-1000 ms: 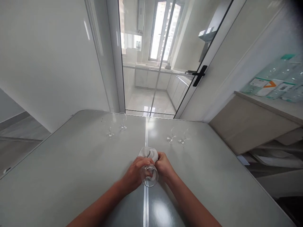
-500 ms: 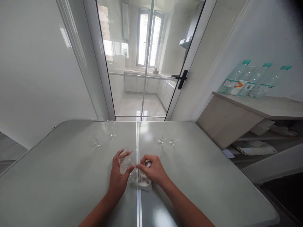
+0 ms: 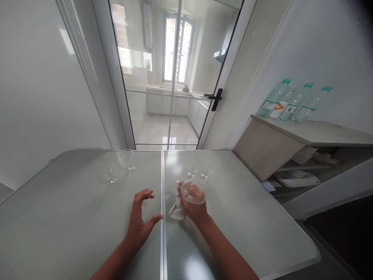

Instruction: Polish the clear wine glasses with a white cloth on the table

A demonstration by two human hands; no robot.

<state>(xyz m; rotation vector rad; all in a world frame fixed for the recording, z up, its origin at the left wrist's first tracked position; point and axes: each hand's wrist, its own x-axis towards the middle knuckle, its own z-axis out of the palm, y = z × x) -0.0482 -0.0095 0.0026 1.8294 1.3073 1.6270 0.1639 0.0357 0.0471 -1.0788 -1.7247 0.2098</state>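
Observation:
My left hand (image 3: 142, 216) is just left of the table seam, thumb and fingers spread apart, with nothing between them. Right of the seam, my right hand (image 3: 194, 206) grips a clear wine glass (image 3: 192, 193), its rim tipped toward me. The glass is blurred, and its stem is hidden by the hand. A white cloth (image 3: 176, 210) hangs from the same hand, under the fingers. Two small stemmed glasses stand beyond it, a left one (image 3: 192, 174) and a right one (image 3: 205, 174). Farther left are a big wine glass (image 3: 130, 163) and another stemmed glass (image 3: 112, 177).
The pale table (image 3: 72, 217) has a metal seam (image 3: 163, 241) down its middle. A glass door (image 3: 171, 116) with a black handle (image 3: 216, 99) stands behind it. At right, several plastic bottles (image 3: 303, 107) with green caps top a wooden cabinet (image 3: 271, 134).
The wine glass has passed from my left hand to my right, which has risen slightly and holds the cloth too. My left hand is now empty. The view has shifted slightly right.

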